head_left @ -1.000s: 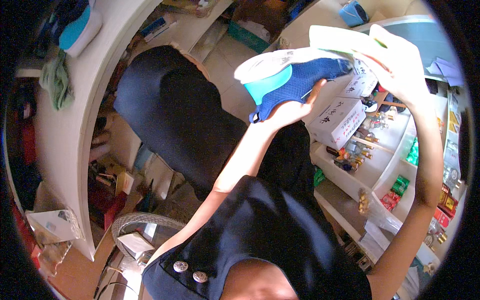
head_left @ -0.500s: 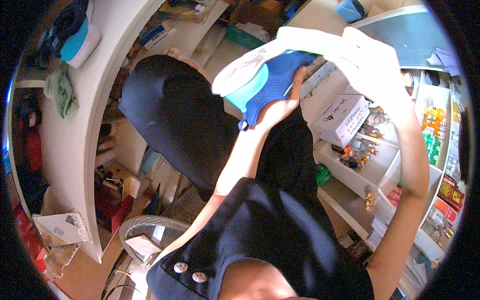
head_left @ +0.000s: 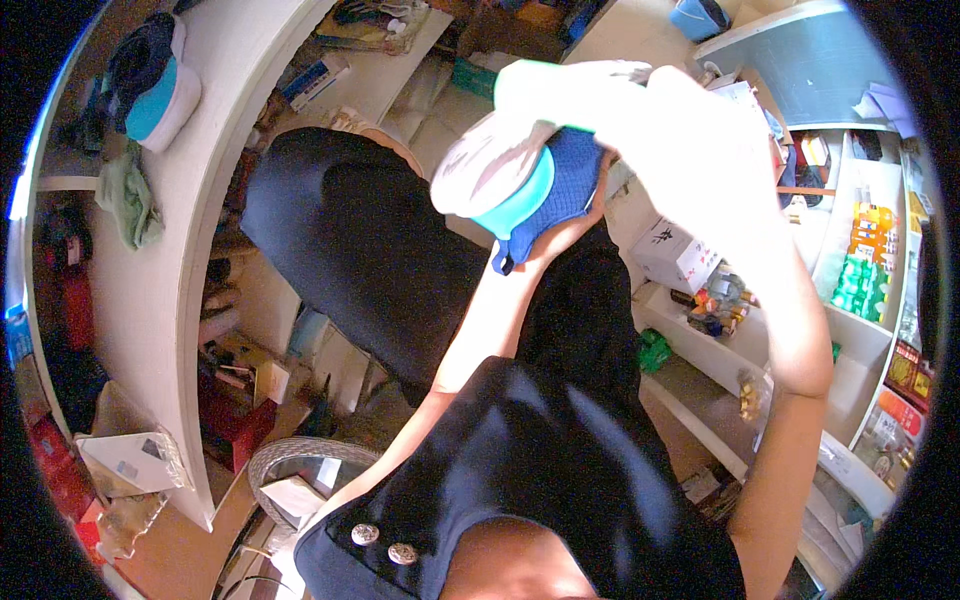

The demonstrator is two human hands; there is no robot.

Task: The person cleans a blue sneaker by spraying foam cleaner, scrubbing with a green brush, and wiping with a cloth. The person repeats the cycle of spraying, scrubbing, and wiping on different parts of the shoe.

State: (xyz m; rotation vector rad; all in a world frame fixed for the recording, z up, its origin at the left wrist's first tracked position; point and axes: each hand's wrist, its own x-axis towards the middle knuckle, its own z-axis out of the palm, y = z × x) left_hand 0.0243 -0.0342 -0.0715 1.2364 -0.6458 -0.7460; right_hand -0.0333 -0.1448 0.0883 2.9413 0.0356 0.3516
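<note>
A navy mesh shoe (head_left: 568,185) with a turquoise band and a thick pale sole is raised in front of me, its heel loop hanging toward my wrist. My left hand (head_left: 570,232) wraps round it from beneath, the fingers mostly hidden behind the mesh. From the right my right hand (head_left: 640,125) reaches over to the sole side. Strong sunlight washes that hand out to white, so its fingers, and anything in them, cannot be made out. A similar shoe (head_left: 160,100) rests on the white counter at the left, above a green cloth (head_left: 130,200).
A white counter edge (head_left: 225,180) curves along my left. On the right stand a white carton (head_left: 672,255), shelves with several bottles (head_left: 870,245) and a glass-topped case (head_left: 820,75). A blue bucket (head_left: 698,18) is at the far right. Below left sits a woven-rimmed round seat (head_left: 285,460).
My right hand has shifted left and a little down along the shoe. The shoe has tilted, showing more of its sole. My left hand still grips it.
</note>
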